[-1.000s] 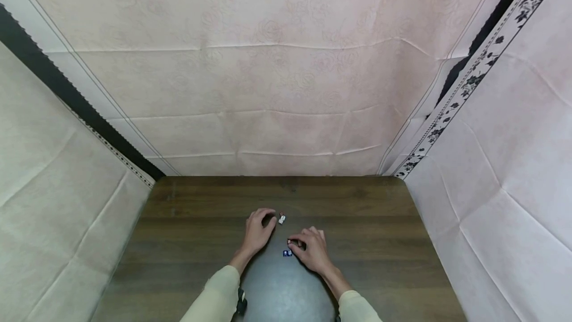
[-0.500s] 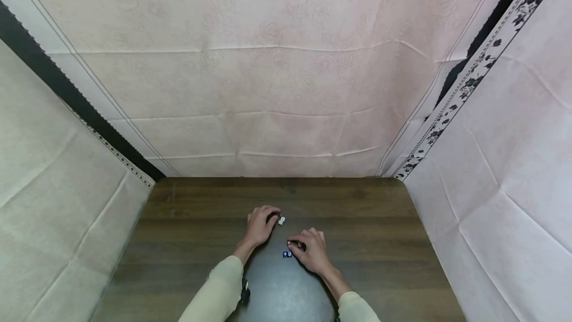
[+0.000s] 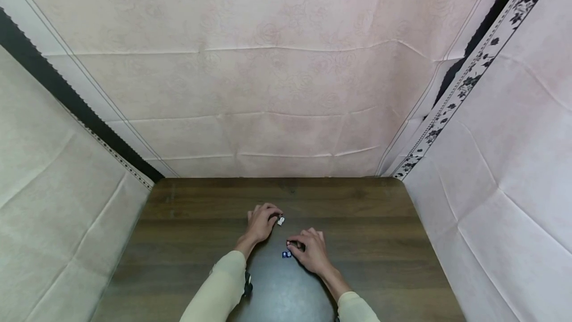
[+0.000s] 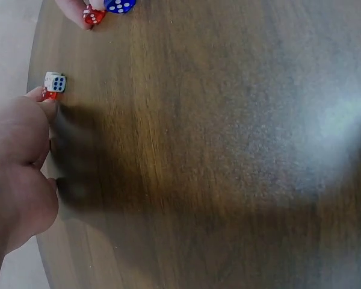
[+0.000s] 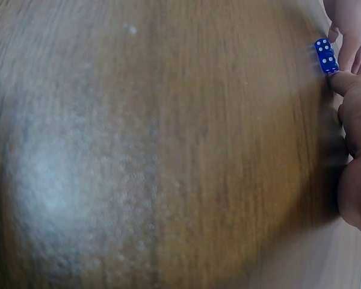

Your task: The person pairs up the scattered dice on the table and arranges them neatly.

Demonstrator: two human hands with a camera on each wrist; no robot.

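Note:
My left hand (image 3: 260, 223) pinches a red die (image 4: 50, 94) between thumb and fingertips at the upper middle of the table. Right against that die sit white dice (image 3: 280, 221); in the left wrist view the nearer white die (image 4: 58, 83) shows six dark pips. Lower and to the right, my right hand (image 3: 313, 251) pinches another red die (image 3: 288, 243), its white pips visible in the left wrist view. Two blue dice (image 3: 286, 254) lie side by side close in front of the right thumb; the right wrist view shows the blue dice (image 5: 327, 56) by the fingertips.
The wooden table (image 3: 187, 232) spans the lower part of the head view, with a glare spot between the forearms. Pale patterned cloth (image 3: 277, 83) hangs behind the table and on both sides. A dark device (image 3: 248, 282) is strapped at the left wrist.
My left hand has moved slightly right, and its fingertips have closed on the red die beside the white dice. My right hand keeps its pinch on the other red die, almost still.

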